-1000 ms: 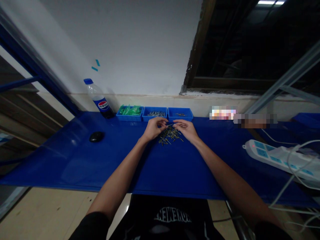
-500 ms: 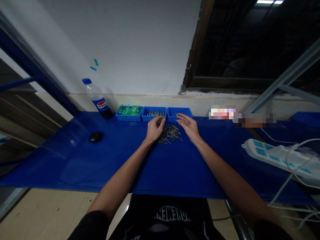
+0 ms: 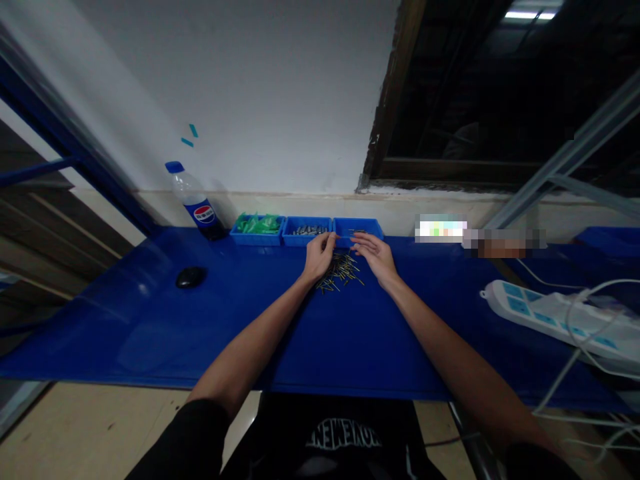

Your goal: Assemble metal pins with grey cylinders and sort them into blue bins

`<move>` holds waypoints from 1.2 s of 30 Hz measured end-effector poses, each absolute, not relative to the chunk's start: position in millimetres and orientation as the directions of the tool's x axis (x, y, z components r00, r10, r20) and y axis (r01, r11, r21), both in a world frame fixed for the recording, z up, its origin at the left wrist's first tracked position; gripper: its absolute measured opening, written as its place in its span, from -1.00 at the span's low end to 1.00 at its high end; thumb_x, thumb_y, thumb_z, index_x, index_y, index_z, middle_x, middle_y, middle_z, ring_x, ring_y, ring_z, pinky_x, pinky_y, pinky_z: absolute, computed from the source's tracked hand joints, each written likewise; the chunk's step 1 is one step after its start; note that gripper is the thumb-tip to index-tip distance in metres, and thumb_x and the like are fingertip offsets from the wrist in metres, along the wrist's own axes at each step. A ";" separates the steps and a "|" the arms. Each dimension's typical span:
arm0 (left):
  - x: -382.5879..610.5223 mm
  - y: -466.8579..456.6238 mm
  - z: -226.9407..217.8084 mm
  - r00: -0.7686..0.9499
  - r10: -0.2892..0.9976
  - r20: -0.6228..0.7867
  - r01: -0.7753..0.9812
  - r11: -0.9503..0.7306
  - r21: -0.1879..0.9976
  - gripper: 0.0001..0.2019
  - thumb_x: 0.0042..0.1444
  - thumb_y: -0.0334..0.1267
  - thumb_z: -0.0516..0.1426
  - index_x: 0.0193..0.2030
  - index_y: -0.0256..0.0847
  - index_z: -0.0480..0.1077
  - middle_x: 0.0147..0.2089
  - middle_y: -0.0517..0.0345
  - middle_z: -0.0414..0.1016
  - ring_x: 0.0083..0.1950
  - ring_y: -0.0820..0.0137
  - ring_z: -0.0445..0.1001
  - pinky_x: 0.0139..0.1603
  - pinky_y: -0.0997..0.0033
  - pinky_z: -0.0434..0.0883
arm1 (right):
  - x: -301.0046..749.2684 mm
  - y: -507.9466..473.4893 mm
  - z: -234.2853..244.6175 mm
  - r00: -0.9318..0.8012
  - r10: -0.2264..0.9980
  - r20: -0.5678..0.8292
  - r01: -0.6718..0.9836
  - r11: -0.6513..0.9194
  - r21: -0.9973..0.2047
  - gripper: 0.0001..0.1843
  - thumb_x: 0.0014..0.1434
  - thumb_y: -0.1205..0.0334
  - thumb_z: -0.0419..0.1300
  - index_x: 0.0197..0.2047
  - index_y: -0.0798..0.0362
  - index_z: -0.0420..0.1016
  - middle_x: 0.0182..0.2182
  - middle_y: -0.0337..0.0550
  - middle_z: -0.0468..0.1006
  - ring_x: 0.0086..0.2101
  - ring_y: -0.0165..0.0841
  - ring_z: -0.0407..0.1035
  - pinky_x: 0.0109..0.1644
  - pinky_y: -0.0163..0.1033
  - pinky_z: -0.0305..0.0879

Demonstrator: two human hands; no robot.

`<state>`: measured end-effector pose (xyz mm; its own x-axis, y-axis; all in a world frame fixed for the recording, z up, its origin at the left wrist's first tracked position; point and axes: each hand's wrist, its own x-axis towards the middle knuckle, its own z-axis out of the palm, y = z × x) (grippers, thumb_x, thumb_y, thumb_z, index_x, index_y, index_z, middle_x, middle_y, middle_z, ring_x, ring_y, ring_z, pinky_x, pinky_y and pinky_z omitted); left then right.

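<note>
A loose pile of thin brass-coloured pieces, like long screws or pins (image 3: 344, 268), lies on the blue table (image 3: 350, 340). At the pile's upper left edge is my left hand (image 3: 320, 257), its thumb and fingers pinched together; whatever is between them is too small to make out. My right hand (image 3: 377, 257) hovers at the pile's upper right, fingers stretched towards the left hand and slightly apart, with nothing visible in them. Just behind the hands, a blue bin (image 3: 367, 223) holds a few thin pieces. Another blue bin (image 3: 307, 227), left of it, contains small grey metal parts.
A third bin holds green plastic pieces (image 3: 257, 225). Left of it stands a cola bottle (image 3: 200, 203), and a black computer mouse (image 3: 191, 277) lies nearer. On the right are a white power strip (image 3: 540, 313) and loose cables (image 3: 575, 347). A wall rises behind the bins.
My left hand has moved right, closer to my right hand, and now covers part of the pile's left side. The right hand's fingers have drawn slightly closer together. The view has shifted slightly.
</note>
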<state>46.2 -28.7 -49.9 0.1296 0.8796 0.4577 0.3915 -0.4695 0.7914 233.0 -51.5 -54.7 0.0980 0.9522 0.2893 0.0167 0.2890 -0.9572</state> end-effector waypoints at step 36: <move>-12.3 -36.4 -32.1 0.563 0.825 0.048 0.750 -0.534 0.390 -0.58 -0.02 -0.59 0.10 -0.07 -0.19 0.57 -0.27 0.02 0.64 -0.26 0.27 0.58 -0.28 0.39 0.36 | 234.9 -53.4 -54.0 0.082 0.968 0.237 -0.001 0.238 -0.971 -0.63 0.09 -0.01 0.37 -0.07 -0.03 0.63 -0.29 -0.12 0.75 -0.32 -0.28 0.58 -0.25 -0.19 0.43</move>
